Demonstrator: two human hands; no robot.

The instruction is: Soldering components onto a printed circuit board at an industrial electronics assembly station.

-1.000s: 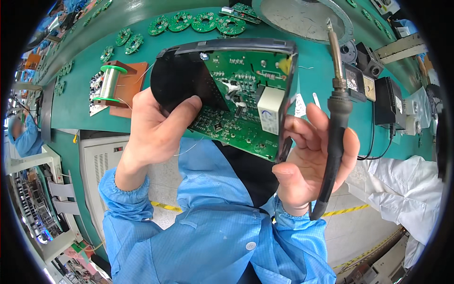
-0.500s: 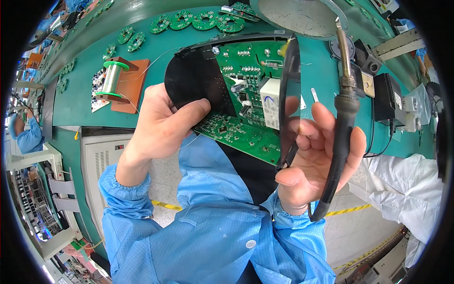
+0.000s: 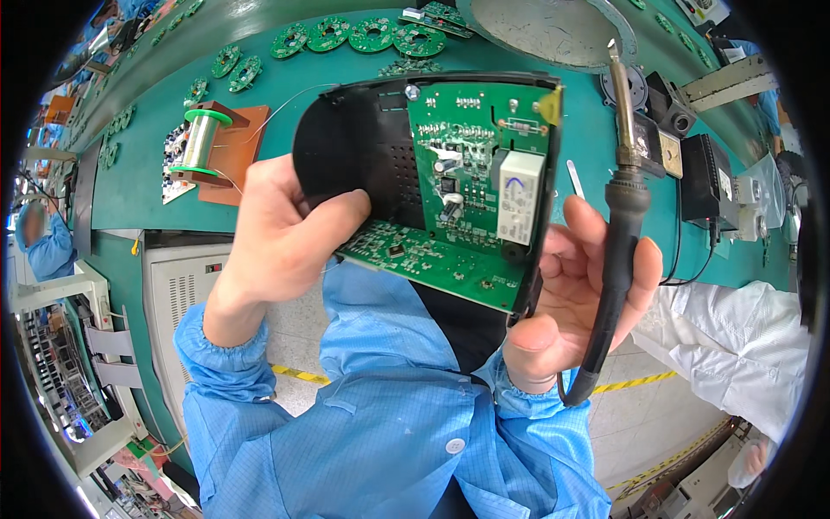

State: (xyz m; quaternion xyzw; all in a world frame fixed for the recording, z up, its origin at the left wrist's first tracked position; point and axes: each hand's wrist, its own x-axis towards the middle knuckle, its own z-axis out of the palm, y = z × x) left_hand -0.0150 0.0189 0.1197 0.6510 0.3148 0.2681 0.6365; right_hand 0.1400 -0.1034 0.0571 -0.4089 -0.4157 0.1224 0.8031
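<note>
A black plastic housing [image 3: 346, 147] with green circuit boards [image 3: 432, 264] inside is held up over the near edge of the bench. My left hand [image 3: 290, 238] grips its left side, the thumb pressed on the black inner face. One board carries a white box-shaped component [image 3: 519, 199]; another runs along the lower side. My right hand [image 3: 579, 298] is closed around a soldering iron [image 3: 621, 225], whose metal tip points up and away. Some right-hand fingers lie close behind the housing's right edge; whether they touch it is hidden.
A solder wire spool [image 3: 201, 143] stands on a brown stand [image 3: 233, 164] at the left. Several round green boards [image 3: 372, 36] line the far side. A round glass lens [image 3: 545, 30] hangs at the top. A black box [image 3: 711, 186] and white cloth [image 3: 726, 346] are at right.
The housing has turned so its inside faces me more squarely, showing the white component and right side more fully. Both hands keep their holds, and the soldering iron has shifted slightly left.
</note>
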